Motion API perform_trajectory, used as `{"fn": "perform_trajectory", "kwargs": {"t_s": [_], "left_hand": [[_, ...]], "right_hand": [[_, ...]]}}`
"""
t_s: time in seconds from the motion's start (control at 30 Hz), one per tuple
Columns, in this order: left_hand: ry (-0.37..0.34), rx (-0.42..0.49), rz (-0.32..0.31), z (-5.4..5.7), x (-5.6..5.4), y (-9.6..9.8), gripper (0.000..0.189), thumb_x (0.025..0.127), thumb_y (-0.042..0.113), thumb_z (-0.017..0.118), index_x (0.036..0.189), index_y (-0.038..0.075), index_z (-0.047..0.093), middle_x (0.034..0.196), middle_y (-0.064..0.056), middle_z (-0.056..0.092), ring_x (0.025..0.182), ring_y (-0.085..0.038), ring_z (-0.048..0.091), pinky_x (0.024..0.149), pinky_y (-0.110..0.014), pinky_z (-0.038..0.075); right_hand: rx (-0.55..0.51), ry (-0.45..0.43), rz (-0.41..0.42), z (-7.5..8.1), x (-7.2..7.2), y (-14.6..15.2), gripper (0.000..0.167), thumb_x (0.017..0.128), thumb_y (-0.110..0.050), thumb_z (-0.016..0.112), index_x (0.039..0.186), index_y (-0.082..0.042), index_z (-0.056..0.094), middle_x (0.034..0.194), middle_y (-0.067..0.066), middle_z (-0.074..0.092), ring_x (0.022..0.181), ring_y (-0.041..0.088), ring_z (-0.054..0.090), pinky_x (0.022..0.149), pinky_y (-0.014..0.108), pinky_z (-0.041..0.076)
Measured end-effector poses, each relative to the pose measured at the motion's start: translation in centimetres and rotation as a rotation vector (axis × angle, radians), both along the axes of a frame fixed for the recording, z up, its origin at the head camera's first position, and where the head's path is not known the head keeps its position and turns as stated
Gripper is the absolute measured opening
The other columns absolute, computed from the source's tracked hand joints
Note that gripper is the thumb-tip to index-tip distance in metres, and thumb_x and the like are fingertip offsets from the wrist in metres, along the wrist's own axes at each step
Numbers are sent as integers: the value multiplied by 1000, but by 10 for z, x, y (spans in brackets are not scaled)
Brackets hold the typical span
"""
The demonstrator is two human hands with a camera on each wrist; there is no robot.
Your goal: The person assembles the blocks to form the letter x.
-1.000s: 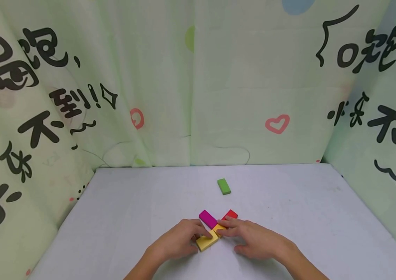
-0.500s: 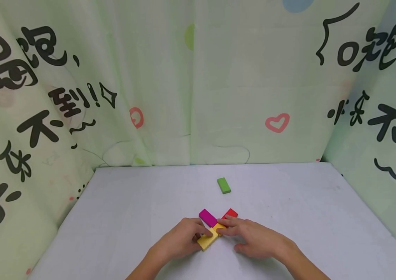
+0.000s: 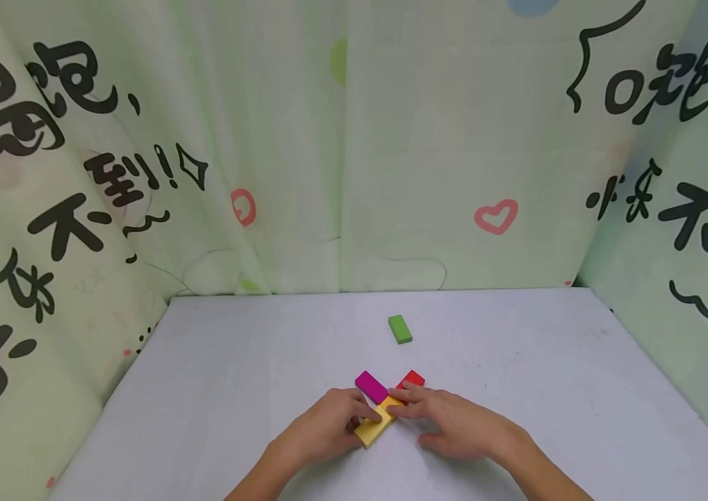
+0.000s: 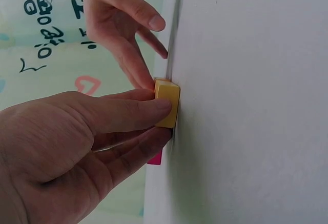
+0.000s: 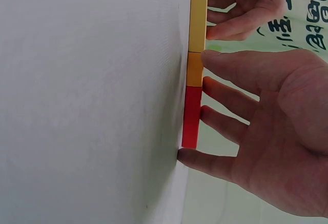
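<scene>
In the head view, my left hand (image 3: pixel 330 426) pinches a pale yellow block (image 3: pixel 369 433), its thumb on the near side. Against that block's far end sits an orange block (image 5: pixel 195 69), followed by a red block (image 3: pixel 414 377), all in one line in the right wrist view. My right hand (image 3: pixel 462 423) lies over the orange and red blocks with its fingers extended, fingertips touching their tops, and the little finger near the red block's end. A magenta block (image 3: pixel 371 387) angles off to the far left from the orange one, partly hidden by my left fingers in the left wrist view.
A green block (image 3: pixel 400 329) lies by itself farther back on the white table (image 3: pixel 254 362). Light green curtains (image 3: pixel 416 153) with dark lettering close off the back and both sides.
The yellow block has turned slightly and come into line with the orange block, my left fingers moving with it. The right hand has stayed nearly still; the head view has tipped slightly.
</scene>
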State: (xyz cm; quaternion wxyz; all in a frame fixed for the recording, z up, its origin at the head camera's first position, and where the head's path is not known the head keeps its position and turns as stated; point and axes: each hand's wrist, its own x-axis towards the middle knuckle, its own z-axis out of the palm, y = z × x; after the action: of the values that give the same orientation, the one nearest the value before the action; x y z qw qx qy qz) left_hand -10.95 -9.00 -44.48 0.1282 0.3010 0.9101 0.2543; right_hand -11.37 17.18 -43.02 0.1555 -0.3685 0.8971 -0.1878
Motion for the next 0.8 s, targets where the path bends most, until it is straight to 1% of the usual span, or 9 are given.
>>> {"fn": "perform_trajectory", "kwargs": {"t_s": [0.13, 0.27, 0.6, 0.8], "left_hand": [[-10, -4, 3, 0, 1, 1, 33, 86, 11, 86, 118, 18, 80, 102, 11, 67, 77, 1, 55, 71, -12, 51], [1, -3, 0, 0, 1, 1, 33, 85, 11, 87, 117, 18, 80, 102, 11, 67, 77, 1, 55, 71, -12, 50], [16, -12, 0, 0, 1, 1, 34, 86, 12, 87, 118, 18, 80, 102, 11, 68, 78, 1, 54, 71, -12, 50], [9, -20, 2, 1, 1, 1, 34, 85, 13, 87, 118, 19, 80, 102, 11, 68, 78, 1, 55, 71, -12, 51]], "right_hand": [[7, -13, -11, 0, -1, -1, 58, 94, -10, 71, 149, -25, 60, 163, -6, 47, 151, 29, 42, 114, 56, 45], [10, -15, -14, 0, 0, -1, 59, 93, -10, 72, 149, -25, 60, 162, -7, 47, 151, 29, 42, 114, 56, 45], [10, -14, -9, 0, -1, -1, 59, 94, -9, 71, 150, -25, 59, 163, -7, 46, 152, 28, 41, 115, 54, 45], [4, -11, -1, 1, -1, 0, 59, 94, -8, 70, 150, -24, 59, 163, -6, 46, 152, 28, 41, 115, 51, 46]]}}
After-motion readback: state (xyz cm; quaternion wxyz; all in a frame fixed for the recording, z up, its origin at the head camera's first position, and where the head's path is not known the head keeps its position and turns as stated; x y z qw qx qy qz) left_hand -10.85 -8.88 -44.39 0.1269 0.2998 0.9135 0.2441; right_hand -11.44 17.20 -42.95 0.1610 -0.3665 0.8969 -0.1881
